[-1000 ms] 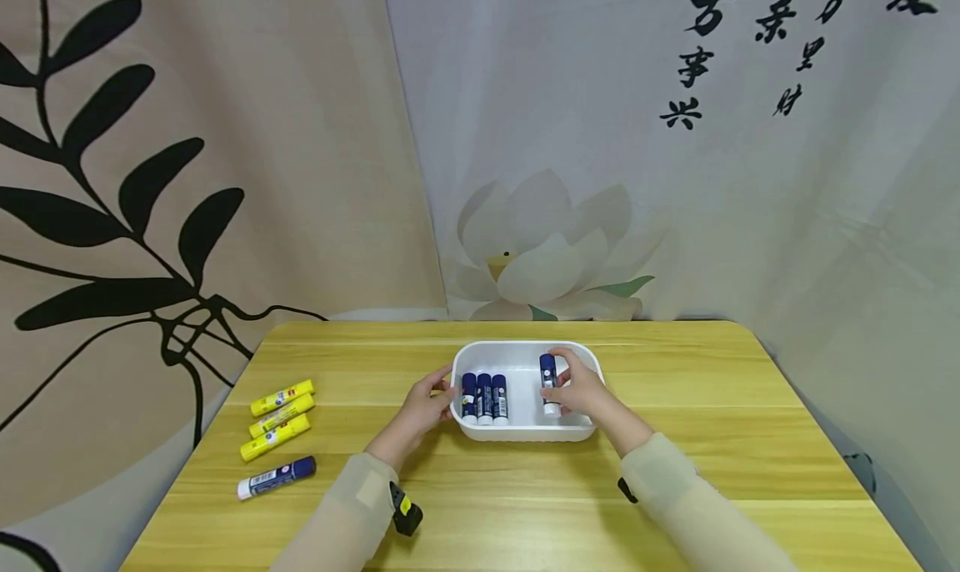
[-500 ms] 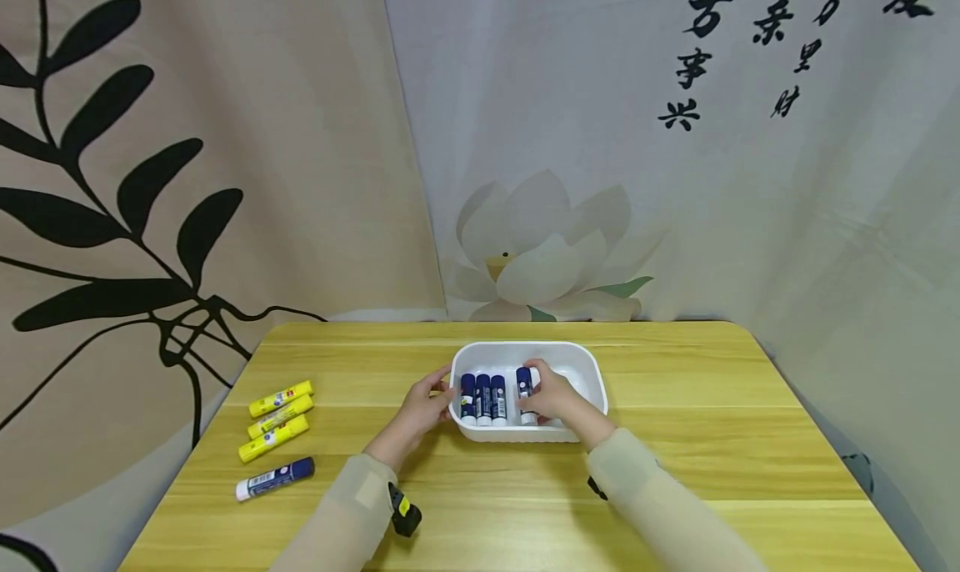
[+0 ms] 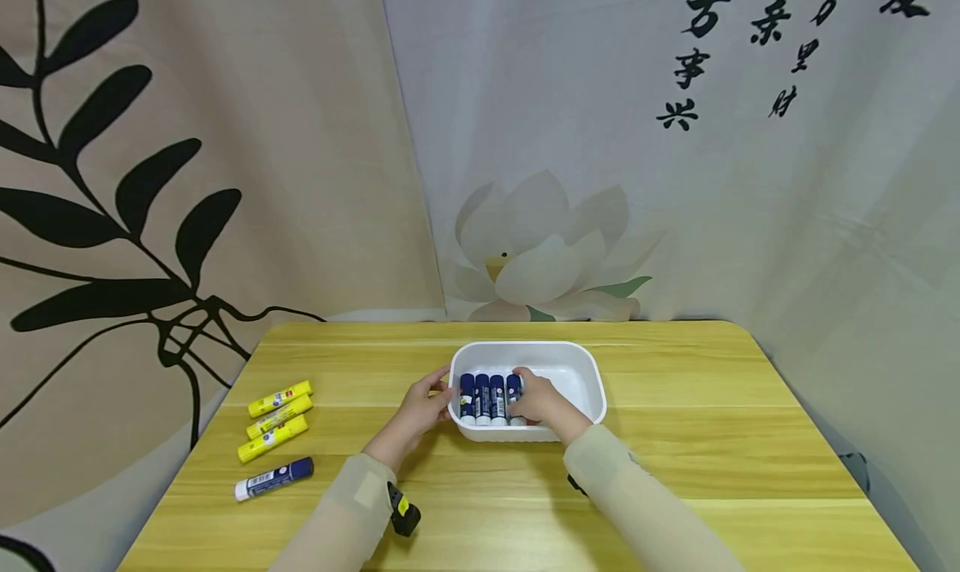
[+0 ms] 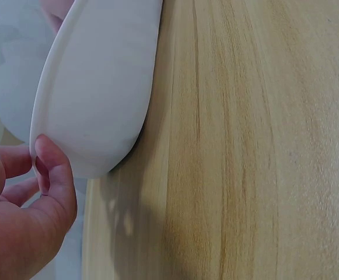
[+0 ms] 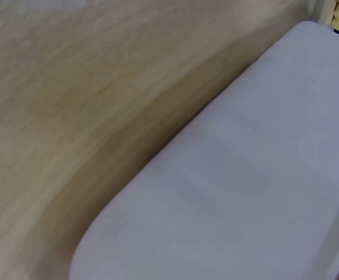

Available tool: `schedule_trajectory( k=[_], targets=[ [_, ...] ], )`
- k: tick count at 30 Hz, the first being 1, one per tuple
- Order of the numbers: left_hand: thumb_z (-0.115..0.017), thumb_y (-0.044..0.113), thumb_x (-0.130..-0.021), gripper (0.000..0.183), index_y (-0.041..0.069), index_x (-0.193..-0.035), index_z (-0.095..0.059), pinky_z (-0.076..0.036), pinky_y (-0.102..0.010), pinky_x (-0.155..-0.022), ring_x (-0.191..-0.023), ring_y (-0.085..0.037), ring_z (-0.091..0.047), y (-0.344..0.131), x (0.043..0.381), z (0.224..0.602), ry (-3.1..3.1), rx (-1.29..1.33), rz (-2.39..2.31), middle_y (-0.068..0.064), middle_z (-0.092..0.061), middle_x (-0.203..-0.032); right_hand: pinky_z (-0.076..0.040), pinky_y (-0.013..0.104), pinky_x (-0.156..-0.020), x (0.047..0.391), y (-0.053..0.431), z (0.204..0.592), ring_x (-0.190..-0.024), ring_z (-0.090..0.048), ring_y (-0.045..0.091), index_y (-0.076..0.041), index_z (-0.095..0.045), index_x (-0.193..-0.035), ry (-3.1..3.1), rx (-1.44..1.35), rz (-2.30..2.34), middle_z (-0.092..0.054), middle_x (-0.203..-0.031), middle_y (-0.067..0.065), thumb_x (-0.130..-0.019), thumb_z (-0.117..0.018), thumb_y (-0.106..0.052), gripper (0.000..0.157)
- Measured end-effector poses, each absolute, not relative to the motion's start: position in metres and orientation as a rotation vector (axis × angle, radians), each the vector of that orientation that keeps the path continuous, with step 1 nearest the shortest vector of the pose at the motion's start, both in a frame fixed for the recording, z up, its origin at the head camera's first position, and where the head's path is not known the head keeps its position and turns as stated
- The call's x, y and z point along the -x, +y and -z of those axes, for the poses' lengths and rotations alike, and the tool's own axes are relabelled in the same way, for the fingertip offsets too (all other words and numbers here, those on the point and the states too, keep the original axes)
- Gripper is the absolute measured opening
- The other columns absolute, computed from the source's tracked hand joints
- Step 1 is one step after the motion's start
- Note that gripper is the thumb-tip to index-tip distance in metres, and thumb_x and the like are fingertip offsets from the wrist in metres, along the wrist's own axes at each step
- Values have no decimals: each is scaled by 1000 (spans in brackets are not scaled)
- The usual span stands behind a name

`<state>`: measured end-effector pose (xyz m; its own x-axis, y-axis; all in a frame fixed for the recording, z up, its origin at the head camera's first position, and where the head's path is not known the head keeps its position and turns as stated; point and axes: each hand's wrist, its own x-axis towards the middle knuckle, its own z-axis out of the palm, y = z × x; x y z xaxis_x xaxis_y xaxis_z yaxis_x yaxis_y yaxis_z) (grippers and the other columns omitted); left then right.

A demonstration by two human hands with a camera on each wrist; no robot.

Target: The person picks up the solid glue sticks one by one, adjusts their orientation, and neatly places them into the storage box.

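A white plastic tray (image 3: pixel 581 380) stands on the wooden table, with several blue glue sticks (image 3: pixel 482 401) lying side by side in its left half. At its left end, my left hand (image 3: pixel 422 407) pinches the rim; in the left wrist view, its thumb and fingers (image 4: pixel 52 154) meet over the tray's edge (image 4: pixel 99 76). My right hand (image 3: pixel 542 403) is inside the tray, holding a blue glue stick (image 3: pixel 513 384) with a white cap end toward me, at the right end of the row. In the right wrist view, the tray's outer wall (image 5: pixel 233 169) hides most of that hand.
On the table's left side lie three yellow glue sticks (image 3: pixel 279 418) in a slanted group. Nearer the front lies another blue glue stick (image 3: pixel 273 479). Behind the wooden table (image 3: pixel 675 472) hangs a printed curtain (image 3: pixel 300 138).
My right hand has moved left inside the tray with its glue stick, bringing it up beside the others in the row. The left hand keeps its place on the rim.
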<state>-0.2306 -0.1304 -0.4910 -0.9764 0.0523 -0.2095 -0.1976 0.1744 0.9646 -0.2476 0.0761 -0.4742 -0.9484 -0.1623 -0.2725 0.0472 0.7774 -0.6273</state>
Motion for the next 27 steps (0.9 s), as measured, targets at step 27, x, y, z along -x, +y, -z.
schedule_trajectory(
  k=[27],
  targets=[
    [-51, 5, -96, 49, 8, -143, -41, -52, -28, -68, -75, -15, -51, -132, 231, 492, 2240, 152, -1895, -12, -46, -107, -48, 40, -76, 239, 164, 439, -96, -51, 33, -5, -49, -134, 2957, 137, 1275, -50, -119, 21, -90, -61, -14, 46]
  ],
)
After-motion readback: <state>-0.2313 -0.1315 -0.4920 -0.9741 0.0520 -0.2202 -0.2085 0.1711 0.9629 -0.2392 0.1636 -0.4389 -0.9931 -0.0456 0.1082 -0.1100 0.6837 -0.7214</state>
